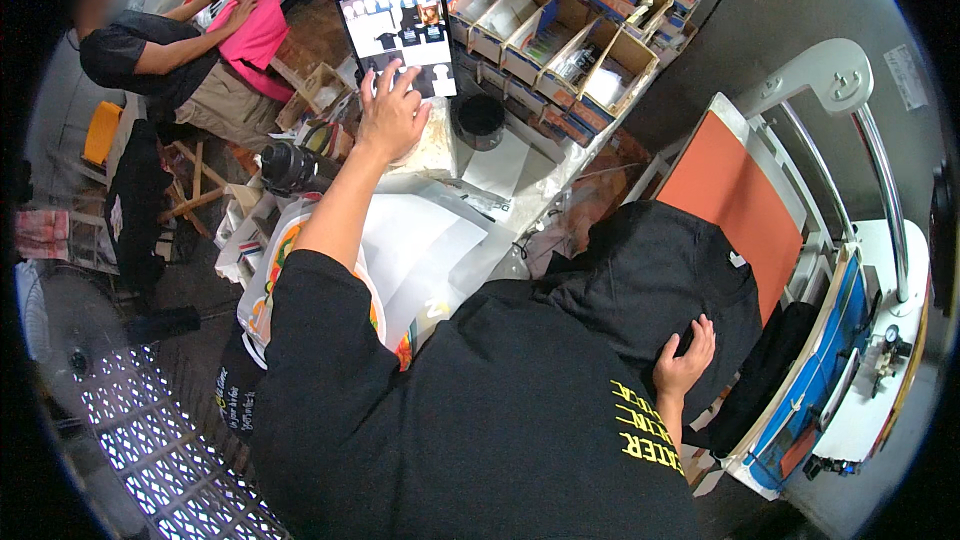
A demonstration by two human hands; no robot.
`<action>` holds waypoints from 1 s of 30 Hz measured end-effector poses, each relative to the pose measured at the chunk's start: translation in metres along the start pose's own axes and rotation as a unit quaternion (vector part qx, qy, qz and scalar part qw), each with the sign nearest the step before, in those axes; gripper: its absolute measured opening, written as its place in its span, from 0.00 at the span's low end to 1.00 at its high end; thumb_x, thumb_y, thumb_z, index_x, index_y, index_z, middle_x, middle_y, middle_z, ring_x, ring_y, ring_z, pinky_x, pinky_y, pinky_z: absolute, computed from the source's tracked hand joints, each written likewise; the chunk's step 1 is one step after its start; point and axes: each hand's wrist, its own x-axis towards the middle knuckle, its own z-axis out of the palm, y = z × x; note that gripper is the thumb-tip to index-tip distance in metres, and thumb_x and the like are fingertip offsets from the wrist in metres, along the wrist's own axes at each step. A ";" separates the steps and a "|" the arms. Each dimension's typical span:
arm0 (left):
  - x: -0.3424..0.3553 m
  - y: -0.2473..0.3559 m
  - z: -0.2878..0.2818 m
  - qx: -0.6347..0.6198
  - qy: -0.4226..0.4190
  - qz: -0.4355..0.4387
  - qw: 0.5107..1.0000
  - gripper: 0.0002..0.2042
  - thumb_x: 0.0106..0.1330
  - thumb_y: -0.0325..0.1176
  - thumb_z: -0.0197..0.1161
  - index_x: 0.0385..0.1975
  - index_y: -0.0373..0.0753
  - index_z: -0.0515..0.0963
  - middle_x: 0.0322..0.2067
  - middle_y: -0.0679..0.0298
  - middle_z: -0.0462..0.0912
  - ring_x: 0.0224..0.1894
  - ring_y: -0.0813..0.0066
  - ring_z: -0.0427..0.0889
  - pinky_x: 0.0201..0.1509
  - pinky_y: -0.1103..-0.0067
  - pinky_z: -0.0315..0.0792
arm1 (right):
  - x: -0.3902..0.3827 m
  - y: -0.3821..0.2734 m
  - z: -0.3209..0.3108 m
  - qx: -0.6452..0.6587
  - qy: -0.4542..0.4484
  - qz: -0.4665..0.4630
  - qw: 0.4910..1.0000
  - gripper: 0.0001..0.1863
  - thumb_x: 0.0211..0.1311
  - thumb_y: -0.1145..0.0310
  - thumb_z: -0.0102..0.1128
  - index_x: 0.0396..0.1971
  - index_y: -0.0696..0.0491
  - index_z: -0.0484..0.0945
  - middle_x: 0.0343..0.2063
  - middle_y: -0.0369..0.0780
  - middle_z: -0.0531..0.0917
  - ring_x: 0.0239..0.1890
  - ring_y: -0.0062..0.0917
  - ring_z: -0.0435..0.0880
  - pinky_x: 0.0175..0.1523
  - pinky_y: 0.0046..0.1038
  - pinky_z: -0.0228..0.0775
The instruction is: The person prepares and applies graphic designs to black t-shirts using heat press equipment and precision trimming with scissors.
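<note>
My left hand [393, 122] reaches forward with its fingers spread over the lower part of a tablet [398, 25]. The tablet stands tilted up, its lit screen showing rows of small shirt pictures. Lying flat with fingers stretched out, my right hand [686, 360] rests on a black T-shirt [665, 255]. The shirt is draped over the near end of an orange pad [738, 195] on a heat press [815, 80]. White sheets [420, 240] lie below my left forearm. A dark cup [480, 123] stands beside the tablet.
Cardboard bins [530, 40] with packets line the back. At far left, a co-worker [150, 55] handles pink fabric [255, 35]. The press's white arm and chrome posts rise at the right. A perforated grey basket [165, 450] sits at lower left, near a fan [85, 330].
</note>
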 end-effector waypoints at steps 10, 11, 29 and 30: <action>0.009 -0.008 -0.004 0.031 0.027 -0.015 0.999 0.12 0.65 0.41 0.64 0.33 0.38 0.82 0.67 0.57 0.69 0.73 0.53 0.59 0.72 0.45 0.49 | 0.004 -0.003 0.000 0.005 0.001 0.010 1.000 0.23 0.58 0.69 0.60 0.54 0.58 0.75 0.62 0.47 0.76 0.69 0.44 0.69 0.75 0.47 0.52; 0.008 -0.009 -0.002 0.036 0.015 -0.007 0.999 0.12 0.65 0.41 0.64 0.33 0.38 0.83 0.67 0.58 0.69 0.73 0.54 0.58 0.72 0.44 0.49 | 0.004 -0.003 -0.001 0.007 0.001 0.010 1.000 0.23 0.58 0.69 0.60 0.54 0.58 0.75 0.62 0.47 0.76 0.69 0.44 0.69 0.75 0.47 0.52; -0.009 -0.014 0.006 0.030 0.082 -0.130 0.988 0.10 0.63 0.40 0.66 0.28 0.41 0.78 0.62 0.53 0.72 0.67 0.51 0.65 0.68 0.49 0.54 | 0.001 -0.001 0.002 -0.002 0.001 0.007 1.000 0.23 0.59 0.68 0.60 0.55 0.57 0.75 0.63 0.46 0.76 0.69 0.44 0.68 0.75 0.48 0.53; -0.007 -0.013 0.003 0.022 0.079 -0.143 0.986 0.10 0.63 0.41 0.66 0.29 0.41 0.78 0.64 0.53 0.70 0.68 0.51 0.64 0.69 0.48 0.54 | 0.001 -0.001 0.002 -0.002 0.001 0.006 1.000 0.23 0.59 0.68 0.61 0.55 0.57 0.75 0.63 0.46 0.76 0.69 0.44 0.68 0.75 0.48 0.53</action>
